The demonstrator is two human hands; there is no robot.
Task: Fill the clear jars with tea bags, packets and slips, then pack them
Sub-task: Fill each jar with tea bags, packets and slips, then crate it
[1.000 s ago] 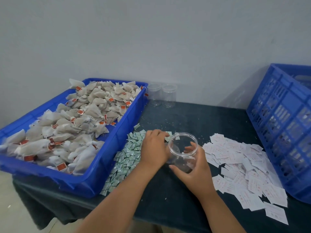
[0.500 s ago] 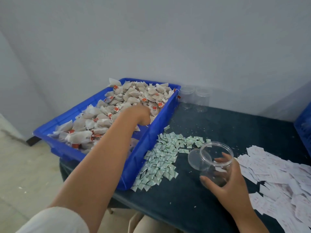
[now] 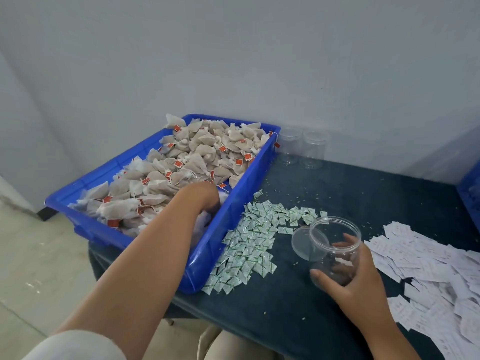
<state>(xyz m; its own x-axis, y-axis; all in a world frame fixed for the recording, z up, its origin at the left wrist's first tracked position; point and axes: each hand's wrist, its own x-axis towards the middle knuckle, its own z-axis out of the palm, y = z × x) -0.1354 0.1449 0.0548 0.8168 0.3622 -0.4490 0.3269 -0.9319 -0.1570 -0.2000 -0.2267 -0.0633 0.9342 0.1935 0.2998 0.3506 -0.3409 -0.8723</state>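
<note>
Change: I see left hand [image 3: 205, 201] gone from jar [image 3: 335, 245] into the tray [image 3: 233, 216] of tea bags [image 3: 197, 152], its grip hidden; right hand [image 3: 359, 279] clasps the open jar on table [image 3: 285, 297]. Filling begins, I judge.

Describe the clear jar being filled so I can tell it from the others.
Start at the blue plastic tray of tea bags on the dark table. Right of it, beyond the green-and-white packets, is a clear plastic jar. Unlike the two clear jars farther back, the right hand grips it.
</note>
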